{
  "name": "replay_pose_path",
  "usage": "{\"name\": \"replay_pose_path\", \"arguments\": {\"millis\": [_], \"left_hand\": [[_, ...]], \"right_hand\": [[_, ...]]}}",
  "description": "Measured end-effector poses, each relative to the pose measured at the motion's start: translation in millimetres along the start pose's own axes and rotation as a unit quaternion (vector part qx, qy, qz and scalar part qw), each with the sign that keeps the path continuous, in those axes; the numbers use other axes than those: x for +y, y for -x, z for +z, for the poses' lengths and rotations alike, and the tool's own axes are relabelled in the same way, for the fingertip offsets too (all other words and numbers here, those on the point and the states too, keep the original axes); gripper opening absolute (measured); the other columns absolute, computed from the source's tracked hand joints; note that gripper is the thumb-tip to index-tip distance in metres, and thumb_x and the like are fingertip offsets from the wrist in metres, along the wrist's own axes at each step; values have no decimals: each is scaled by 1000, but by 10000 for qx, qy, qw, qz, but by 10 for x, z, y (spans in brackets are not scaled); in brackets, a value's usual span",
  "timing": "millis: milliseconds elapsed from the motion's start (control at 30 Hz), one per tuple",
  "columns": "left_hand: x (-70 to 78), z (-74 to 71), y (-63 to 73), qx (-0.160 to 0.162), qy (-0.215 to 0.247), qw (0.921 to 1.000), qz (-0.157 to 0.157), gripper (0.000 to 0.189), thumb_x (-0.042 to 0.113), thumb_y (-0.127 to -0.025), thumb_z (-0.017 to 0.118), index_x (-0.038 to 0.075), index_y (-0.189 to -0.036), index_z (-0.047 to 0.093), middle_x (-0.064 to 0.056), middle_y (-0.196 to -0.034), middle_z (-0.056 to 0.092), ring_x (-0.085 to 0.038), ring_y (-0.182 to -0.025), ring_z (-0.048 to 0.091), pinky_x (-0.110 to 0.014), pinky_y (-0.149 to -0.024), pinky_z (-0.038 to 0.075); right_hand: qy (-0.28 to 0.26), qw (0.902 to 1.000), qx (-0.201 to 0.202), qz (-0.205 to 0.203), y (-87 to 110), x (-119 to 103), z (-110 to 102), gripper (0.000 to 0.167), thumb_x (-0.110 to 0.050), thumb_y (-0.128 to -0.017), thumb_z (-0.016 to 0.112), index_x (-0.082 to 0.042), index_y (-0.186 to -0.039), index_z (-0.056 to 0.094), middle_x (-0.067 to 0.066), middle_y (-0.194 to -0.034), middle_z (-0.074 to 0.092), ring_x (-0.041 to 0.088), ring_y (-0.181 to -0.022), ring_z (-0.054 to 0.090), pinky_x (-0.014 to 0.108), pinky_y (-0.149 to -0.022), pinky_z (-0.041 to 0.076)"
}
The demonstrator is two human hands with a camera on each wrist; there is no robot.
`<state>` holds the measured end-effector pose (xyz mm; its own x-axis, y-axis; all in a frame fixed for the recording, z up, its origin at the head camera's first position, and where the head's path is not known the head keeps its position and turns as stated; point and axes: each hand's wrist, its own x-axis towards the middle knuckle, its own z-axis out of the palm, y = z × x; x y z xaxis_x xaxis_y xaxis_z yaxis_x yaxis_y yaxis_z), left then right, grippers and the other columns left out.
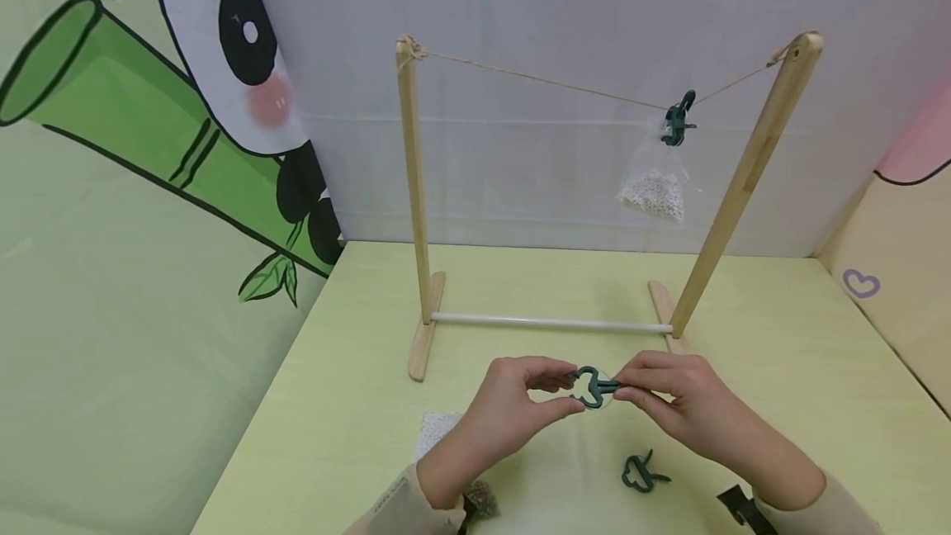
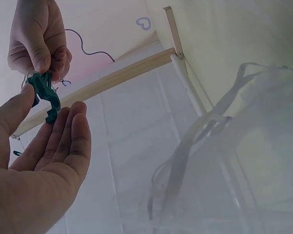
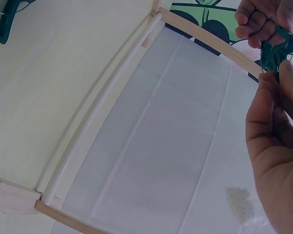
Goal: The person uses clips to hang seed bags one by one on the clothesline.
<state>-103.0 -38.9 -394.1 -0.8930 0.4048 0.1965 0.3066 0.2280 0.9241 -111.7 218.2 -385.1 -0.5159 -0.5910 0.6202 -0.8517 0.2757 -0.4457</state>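
Note:
A dark green plastic spring clip (image 1: 597,387) is held between my two hands above the table. My right hand (image 1: 679,395) pinches its handle end between thumb and fingers. On the other side, my left hand (image 1: 501,403) holds the two curved jaws, thumb on one and fingertips on the other; in the left wrist view the fingers of the left hand (image 2: 44,170) are fairly straight. A thin clear ring shows around the clip. Another green clip (image 1: 641,473) lies on the table below the right hand.
Behind the hands stands a wooden frame: left post (image 1: 414,188), right post (image 1: 758,155), white rod (image 1: 550,321) low between them. From its sagging string (image 1: 550,81), a green clip (image 1: 676,120) hangs a clear bag of white beads (image 1: 655,192). A speckled bag (image 1: 434,431) lies beside the left forearm.

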Motion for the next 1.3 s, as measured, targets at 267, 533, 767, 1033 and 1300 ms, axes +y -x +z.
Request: {"name": "replay_pose_path", "arguments": {"millis": [267, 533, 767, 1033, 1300], "left_hand": [[-77, -132, 59, 82, -298, 9989, -357, 30, 24, -87, 85, 15, -114, 77, 10, -105, 72, -9, -96, 67, -29, -85, 55], [-188, -380, 145, 29, -528, 9969, -588, 34, 25, -88, 84, 14, -119, 75, 9, -109, 72, -15, -102, 67, -32, -89, 54], [-294, -520, 217, -169, -549, 9955, -756, 39, 25, -88, 83, 11, -123, 72, 4, -115, 71, -27, -110, 66, -41, -92, 54], [-401, -638, 314, -183, -455, 9941, -965, 44, 24, -88, 83, 7, -126, 69, -1, -115, 70, -30, -110, 66, -47, -96, 52], [-480, -730, 376, -599, -504, 9891, -1248, 48, 26, -87, 84, 2, -125, 68, -10, -113, 70, -34, -108, 66, -49, -93, 53]], "right_hand": [[77, 9999, 8, 75, 7, -2, 2, 16, -23, -101, 67, -13, -97, 78, -6, -95, 70, 7, -76, 63, 15, -64, 50], [95, 9999, 41, 8, 29, 16, 5, 10, -18, -99, 70, -12, -98, 78, -5, -96, 70, 7, -77, 63, 15, -64, 50], [-3, 10000, -79, 15, 22, -1, 4, 11, -18, -99, 70, -11, -98, 78, -5, -96, 70, 6, -76, 62, 15, -65, 50], [-21, 9998, -155, 126, 25, -21, -6, 7, -15, -98, 72, -13, -99, 78, -7, -97, 70, 6, -77, 63, 16, -65, 50], [-52, 9998, -132, 105, 35, -1, -5, 8, -17, -98, 71, -13, -99, 78, -6, -97, 70, 6, -76, 63, 15, -65, 50]]}}
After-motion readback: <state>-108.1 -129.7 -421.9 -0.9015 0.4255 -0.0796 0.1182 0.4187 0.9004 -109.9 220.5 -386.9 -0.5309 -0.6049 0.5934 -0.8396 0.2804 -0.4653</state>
